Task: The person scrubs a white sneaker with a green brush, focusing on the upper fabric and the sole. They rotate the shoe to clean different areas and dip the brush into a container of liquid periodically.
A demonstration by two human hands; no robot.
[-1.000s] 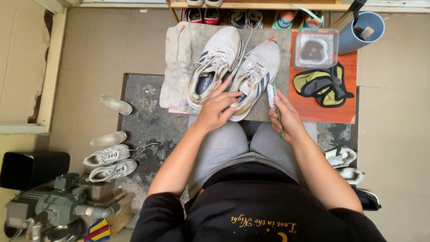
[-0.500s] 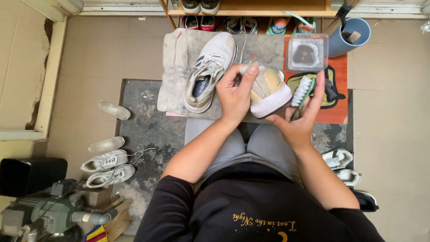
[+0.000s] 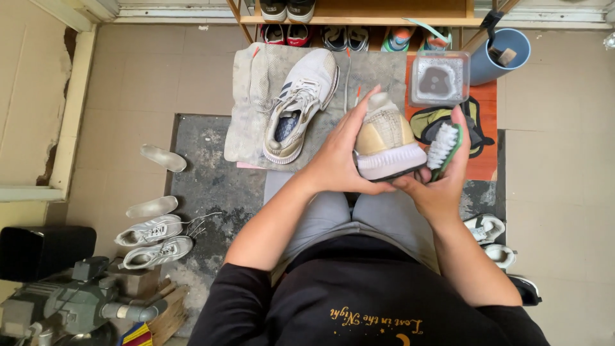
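My left hand grips a white sneaker from its left side and holds it up above my lap, heel end toward me. My right hand holds a green-handled brush with white bristles, pressed against the sneaker's right heel edge. Its fingers also reach under the sole. The matching white sneaker with dark stripes lies on a grey cloth on the low table ahead.
A clear plastic tub of murky liquid, a yellow-and-black cloth and a blue bucket stand to the right. A shoe rack runs along the back. More shoes and insoles lie at left, other sneakers at right.
My left hand lifted the sneaker off the cloth and turned its heel toward me. It has since come lower and closer, and the brush has moved onto its heel edge.
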